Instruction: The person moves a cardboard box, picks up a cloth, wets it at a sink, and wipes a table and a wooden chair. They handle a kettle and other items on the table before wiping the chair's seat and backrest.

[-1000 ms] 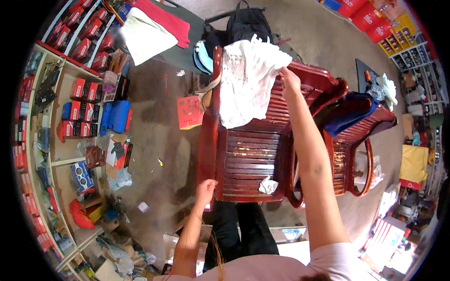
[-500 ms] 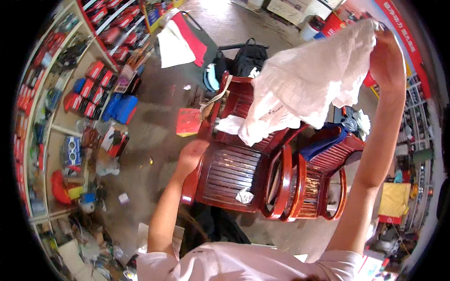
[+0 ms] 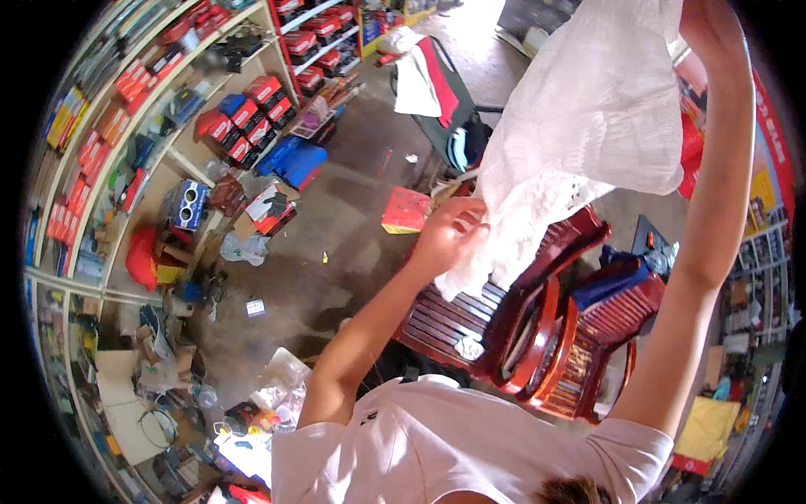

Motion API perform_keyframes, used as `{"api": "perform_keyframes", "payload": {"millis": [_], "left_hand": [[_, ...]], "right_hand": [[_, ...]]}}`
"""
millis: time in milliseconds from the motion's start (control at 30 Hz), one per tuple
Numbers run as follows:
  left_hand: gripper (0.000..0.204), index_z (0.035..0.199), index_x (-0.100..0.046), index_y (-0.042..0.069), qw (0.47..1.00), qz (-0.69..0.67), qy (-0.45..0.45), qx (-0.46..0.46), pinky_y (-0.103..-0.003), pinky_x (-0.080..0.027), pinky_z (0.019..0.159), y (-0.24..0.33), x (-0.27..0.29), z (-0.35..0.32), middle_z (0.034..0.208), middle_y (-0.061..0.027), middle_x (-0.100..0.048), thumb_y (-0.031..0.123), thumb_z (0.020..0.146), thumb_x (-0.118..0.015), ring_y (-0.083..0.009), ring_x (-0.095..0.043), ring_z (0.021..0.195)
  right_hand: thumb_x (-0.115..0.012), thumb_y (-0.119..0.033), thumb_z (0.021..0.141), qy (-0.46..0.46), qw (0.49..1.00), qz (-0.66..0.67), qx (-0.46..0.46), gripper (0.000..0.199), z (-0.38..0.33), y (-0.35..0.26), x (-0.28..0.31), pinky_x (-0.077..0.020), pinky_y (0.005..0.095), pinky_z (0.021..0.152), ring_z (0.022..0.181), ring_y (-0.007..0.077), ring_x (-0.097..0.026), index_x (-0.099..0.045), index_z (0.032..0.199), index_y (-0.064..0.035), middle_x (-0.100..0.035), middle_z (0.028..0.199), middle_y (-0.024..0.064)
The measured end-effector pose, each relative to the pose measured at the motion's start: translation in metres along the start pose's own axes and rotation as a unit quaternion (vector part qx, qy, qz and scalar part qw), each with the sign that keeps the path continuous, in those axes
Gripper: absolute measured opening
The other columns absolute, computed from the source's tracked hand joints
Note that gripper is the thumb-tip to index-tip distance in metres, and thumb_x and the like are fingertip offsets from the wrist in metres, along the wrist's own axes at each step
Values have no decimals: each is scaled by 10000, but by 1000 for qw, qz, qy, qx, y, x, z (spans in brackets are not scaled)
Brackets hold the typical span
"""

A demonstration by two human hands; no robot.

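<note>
A thin white lace-trimmed garment [image 3: 596,109] hangs in front of me, stretched between my two hands. My right hand [image 3: 709,38], raised high at the far right, grips its upper corner. Lower down and to the left, my left hand [image 3: 453,235] has its fingers curled at the garment's left edge. Beneath the cloth stands a dark red wooden armchair [image 3: 445,317] with a slatted seat and a crumpled white tissue [image 3: 468,347] on it. The garment hides part of its back.
A second wooden armchair [image 3: 621,307] with a dark blue cloth [image 3: 609,284] stands to the right. White and red cloths [image 3: 417,80] lie over a green folding chair. A red box [image 3: 405,210] sits on the floor. Crowded shelves [image 3: 180,151] line the left.
My left hand has come up from beside the chair to the garment's edge. The garment hangs longer and more spread out. My view has swung left.
</note>
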State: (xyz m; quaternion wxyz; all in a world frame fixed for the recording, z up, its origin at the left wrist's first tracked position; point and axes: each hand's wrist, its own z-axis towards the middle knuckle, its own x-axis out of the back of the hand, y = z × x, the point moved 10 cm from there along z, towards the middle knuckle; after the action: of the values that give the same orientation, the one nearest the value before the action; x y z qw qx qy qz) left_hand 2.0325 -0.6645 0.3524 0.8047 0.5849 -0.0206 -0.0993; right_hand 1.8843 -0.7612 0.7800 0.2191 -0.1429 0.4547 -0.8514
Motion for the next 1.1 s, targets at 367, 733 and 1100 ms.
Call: {"api": "perform_keyframes", "payload": {"millis": [367, 733, 1100], "left_hand": [[307, 1055, -621, 31, 983, 163, 84, 26, -293, -478, 635, -26, 164, 52, 889, -67, -624, 148, 790, -722, -156, -588, 720], [354, 1131, -639, 12, 937, -54, -198, 282, -262, -465, 770, -127, 420, 60, 907, 10, -636, 228, 861, -712, -84, -569, 868], [254, 855, -628, 10, 937, 141, -206, 244, -272, -388, 580, -150, 519, 198, 670, -13, -542, 261, 869, -664, -77, -470, 649]], "right_hand": [[-575, -160, 896, 44, 985, 63, -155, 317, 52, 124, -85, -470, 404, 976, 1112, 248, -597, -583, 1155, 23, -622, 1215, 152], [-568, -121, 803, 164, 964, 102, -182, 294, 86, 317, -148, -442, 344, 917, 994, 215, -573, -561, 1087, -46, -593, 1030, 67], [-556, -147, 803, 205, 953, 91, -202, 252, 120, 413, -95, -438, 337, 884, 944, 216, -564, -527, 1031, -42, -574, 960, 83]]}}
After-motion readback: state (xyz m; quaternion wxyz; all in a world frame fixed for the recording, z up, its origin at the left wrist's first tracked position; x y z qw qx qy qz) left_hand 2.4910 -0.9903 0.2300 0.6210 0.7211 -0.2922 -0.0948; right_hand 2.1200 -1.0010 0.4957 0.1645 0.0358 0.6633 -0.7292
